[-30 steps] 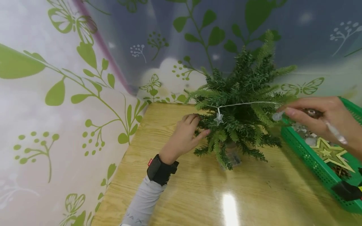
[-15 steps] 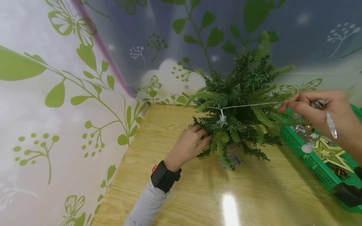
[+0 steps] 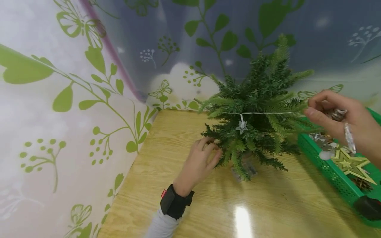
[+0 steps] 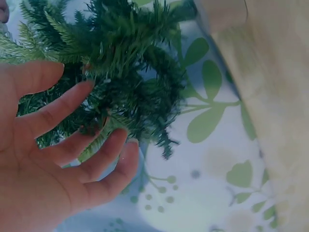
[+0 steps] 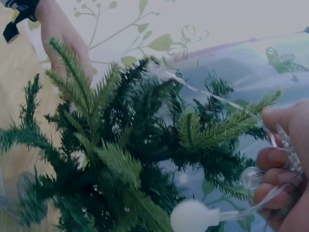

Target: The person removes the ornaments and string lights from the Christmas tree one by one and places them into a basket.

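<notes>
A small artificial Christmas tree (image 3: 262,96) stands on the wooden table. Across its front runs a clear wire of string lights (image 3: 262,113), with a star-shaped bulb (image 3: 242,126) hanging against the branches. My right hand (image 3: 354,122), to the right of the tree, grips the rest of the string in curled fingers. In the right wrist view a round white bulb (image 5: 193,217) dangles below that hand. At the tree's lower left, my left hand (image 3: 199,162) has its fingertips among the branches. Its fingers (image 4: 116,150) are spread and loosely bent in the left wrist view, holding nothing visible.
A green basket (image 3: 321,172) is at the right, holding a gold star (image 3: 346,163), a pine cone (image 3: 361,183) and other small ornaments. Behind the table (image 3: 208,211) rises a wall (image 3: 89,138) printed with leaves and butterflies.
My left hand has slid down the tree's left side. My right hand has risen slightly; the round bulb once at its fingertips hangs below. The star bulb has shifted to the right.
</notes>
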{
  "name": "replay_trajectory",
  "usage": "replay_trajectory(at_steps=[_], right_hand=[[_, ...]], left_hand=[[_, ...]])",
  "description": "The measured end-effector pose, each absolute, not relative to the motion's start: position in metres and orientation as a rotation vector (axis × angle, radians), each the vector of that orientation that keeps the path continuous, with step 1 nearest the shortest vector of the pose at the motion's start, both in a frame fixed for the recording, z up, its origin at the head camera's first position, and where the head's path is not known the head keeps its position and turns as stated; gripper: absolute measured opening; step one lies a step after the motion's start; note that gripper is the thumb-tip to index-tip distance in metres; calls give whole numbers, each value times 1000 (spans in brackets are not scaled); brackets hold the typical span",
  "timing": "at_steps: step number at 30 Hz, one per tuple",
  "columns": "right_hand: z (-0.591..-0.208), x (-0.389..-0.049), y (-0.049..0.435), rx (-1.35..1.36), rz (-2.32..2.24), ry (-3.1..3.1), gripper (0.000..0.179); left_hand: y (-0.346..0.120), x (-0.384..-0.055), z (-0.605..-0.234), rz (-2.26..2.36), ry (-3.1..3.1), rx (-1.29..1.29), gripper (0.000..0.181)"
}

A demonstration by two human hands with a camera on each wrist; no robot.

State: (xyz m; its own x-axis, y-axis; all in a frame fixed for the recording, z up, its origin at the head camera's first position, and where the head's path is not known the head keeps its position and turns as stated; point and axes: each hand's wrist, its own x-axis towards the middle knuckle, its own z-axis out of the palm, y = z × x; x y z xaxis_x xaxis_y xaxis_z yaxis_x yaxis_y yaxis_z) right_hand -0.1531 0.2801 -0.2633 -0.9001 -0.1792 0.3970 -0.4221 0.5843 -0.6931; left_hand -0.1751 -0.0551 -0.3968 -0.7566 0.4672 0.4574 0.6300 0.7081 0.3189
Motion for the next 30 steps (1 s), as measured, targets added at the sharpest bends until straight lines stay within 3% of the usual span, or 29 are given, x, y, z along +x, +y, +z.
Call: replay_trajectory(at_steps=[7,12,16,22,25,30], right_hand=[[-261,-147,269,766,917,-2210,17],[-259,-150,267,982,511,-2112,54],[-264,-150,263,937,262,-2109,58],[-274,-158,260,846,89,-2145,82],[-279,-163,259,804,83,-2145,82],[-285,-169,259,775,173,-2144,71]], left_hand=[[-48,-152,-410,-837,-2467,-759,20],[-45,-145,-412,-879,-2372,-739,18],[-44,-145,-411,-924,-2373,-706,20],[-37,-151,-414,-848,-2403,-734,15],[-32,-153,-415,-826,-2393,-741,11],[-21,-139,-429,-1009,-2267,-620,25]])
